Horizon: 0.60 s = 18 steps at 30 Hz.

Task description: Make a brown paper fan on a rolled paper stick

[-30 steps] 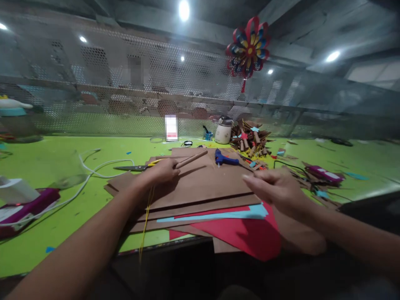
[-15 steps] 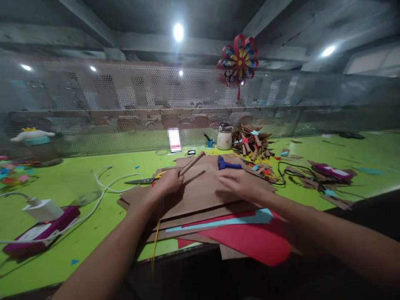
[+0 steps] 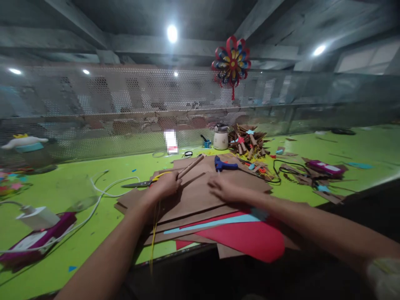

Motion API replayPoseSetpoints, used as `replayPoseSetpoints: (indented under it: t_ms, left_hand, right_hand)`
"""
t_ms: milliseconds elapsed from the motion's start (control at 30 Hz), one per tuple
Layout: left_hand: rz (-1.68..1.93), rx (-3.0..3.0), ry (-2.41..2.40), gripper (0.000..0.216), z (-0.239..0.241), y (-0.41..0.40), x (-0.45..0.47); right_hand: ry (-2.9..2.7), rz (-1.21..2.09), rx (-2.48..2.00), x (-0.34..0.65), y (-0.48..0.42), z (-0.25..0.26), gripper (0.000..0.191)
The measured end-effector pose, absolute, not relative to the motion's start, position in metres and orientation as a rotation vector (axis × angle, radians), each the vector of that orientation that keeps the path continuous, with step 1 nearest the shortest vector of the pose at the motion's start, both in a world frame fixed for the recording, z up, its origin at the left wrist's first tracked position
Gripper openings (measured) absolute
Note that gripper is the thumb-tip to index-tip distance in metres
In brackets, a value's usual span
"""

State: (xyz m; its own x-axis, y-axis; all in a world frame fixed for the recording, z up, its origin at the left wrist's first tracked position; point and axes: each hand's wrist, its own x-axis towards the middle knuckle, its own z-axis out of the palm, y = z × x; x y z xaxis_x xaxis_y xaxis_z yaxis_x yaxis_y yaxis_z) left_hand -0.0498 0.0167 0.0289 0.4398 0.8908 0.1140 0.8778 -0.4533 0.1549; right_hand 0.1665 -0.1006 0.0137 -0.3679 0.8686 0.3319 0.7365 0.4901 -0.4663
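Note:
My left hand [image 3: 167, 184] is closed around a thin rolled brown paper tube [image 3: 191, 166], which slants up to the right. Yellow string [image 3: 153, 241] hangs below that hand over the table's front edge. Scissors with yellow handles [image 3: 142, 183] lie just left of it, partly hidden. My right hand [image 3: 223, 188], slightly blurred, hovers low over the stacked brown paper sheets [image 3: 193, 202], its fingers stretched out and nothing visible in them. Just beyond its fingertips a blue glue gun [image 3: 225, 163] rests on the sheets.
Red paper [image 3: 259, 239] and a light blue strip [image 3: 215, 223] lie at the stack's front. A heap of brown paper rolls with stars [image 3: 250, 141] and a cream jug [image 3: 221, 138] stand behind. Purple power strips [image 3: 326, 168] and a white cable [image 3: 96, 204] lie at the sides.
My right hand has drawn back from beside the glue gun, toward me and a little left. My left hand still grips the paper tube. The whole view has shifted slightly.

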Motion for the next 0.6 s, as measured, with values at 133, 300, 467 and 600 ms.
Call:
replayPoseSetpoints:
  t_ms: [133,300,467,600]
  left_hand:
    - [0.227,2.614,1.589,0.024,0.025,0.018,-0.05]
    - [0.211,2.675,1.602,0.024,0.026,0.014,-0.05]
    - [0.198,2.731,1.597,0.025,0.027,0.011,-0.05]
    - [0.203,2.735,1.632,0.029,0.026,0.009,-0.049]
  right_hand:
    - [-2.488,0.856,-0.747,0.15,-0.129,0.018,0.024]
    - [-2.186,0.659,-0.938,0.132,-0.126,0.053,0.036]
    - [-2.467,0.952,-0.546,0.112,-0.17,0.04,0.019]
    - [-1.988,1.209,-0.919,0.124,-0.181,0.023,0.035]
